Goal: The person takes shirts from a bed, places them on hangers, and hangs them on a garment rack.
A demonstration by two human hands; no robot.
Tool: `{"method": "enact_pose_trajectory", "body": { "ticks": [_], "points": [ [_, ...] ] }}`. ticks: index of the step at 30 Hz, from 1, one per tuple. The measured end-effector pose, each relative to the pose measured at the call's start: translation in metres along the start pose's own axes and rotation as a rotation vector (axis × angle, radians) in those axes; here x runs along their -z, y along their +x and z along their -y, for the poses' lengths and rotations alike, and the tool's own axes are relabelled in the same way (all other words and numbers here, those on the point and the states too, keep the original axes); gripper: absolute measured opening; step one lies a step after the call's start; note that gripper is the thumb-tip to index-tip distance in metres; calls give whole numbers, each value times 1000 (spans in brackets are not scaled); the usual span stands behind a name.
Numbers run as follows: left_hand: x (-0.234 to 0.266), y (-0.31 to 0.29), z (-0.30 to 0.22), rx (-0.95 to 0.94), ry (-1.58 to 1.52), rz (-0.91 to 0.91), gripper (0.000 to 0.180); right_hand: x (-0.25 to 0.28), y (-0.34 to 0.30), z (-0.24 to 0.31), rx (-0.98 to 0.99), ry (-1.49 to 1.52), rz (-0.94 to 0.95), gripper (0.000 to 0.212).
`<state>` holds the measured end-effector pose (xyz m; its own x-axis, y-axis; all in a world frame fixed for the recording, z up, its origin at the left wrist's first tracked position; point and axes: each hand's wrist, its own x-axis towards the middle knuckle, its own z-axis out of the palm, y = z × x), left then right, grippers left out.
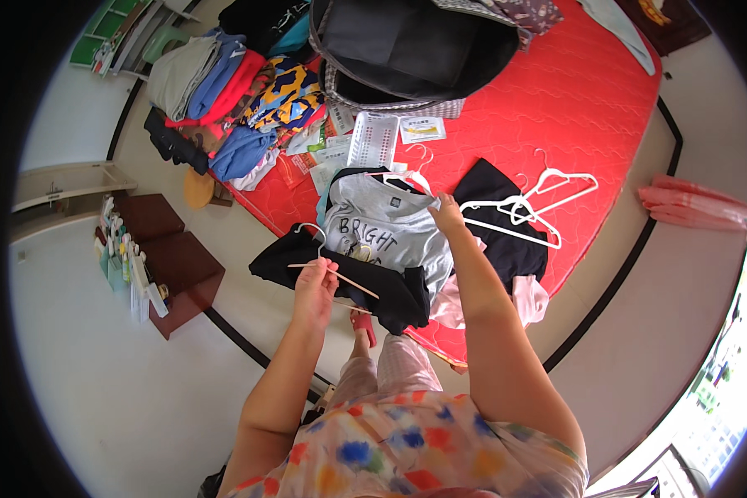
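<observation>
My left hand [314,292] is closed around a pale clothes hanger [355,282] just below its hook. A folded black garment [390,292] lies against that hanger, over the bed's near edge; whether it is threaded through the hanger I cannot tell. My right hand [448,217] pinches the right shoulder of a grey T-shirt [386,217] with dark printing on its chest. This shirt lies face up on the bed, and a hanger hook shows above its neckline. Right of my right hand, a black garment [506,241] lies beneath white hangers [548,199].
A red quilted bed cover [593,108] spans the bed. At the back sits an open black bag [415,50], with a white plastic basket [373,139] before it. Folded clothes [216,83] are piled at the left, past a brown cabinet [178,266]. Pink cloth [529,299] lies near the front edge.
</observation>
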<state>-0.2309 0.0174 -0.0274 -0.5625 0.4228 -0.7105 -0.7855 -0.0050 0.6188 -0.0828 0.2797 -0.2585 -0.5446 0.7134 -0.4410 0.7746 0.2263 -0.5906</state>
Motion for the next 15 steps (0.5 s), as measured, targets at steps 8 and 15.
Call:
{"method": "enact_pose_trajectory", "body": {
  "ticks": [8,15],
  "points": [
    [12,2,13,-22,-93,-1,9,-23,34,24,-183,-67,180,71],
    [25,-25,0,-68,-116,-51,10,-5,-7,48,226,66,18,27]
  ]
}}
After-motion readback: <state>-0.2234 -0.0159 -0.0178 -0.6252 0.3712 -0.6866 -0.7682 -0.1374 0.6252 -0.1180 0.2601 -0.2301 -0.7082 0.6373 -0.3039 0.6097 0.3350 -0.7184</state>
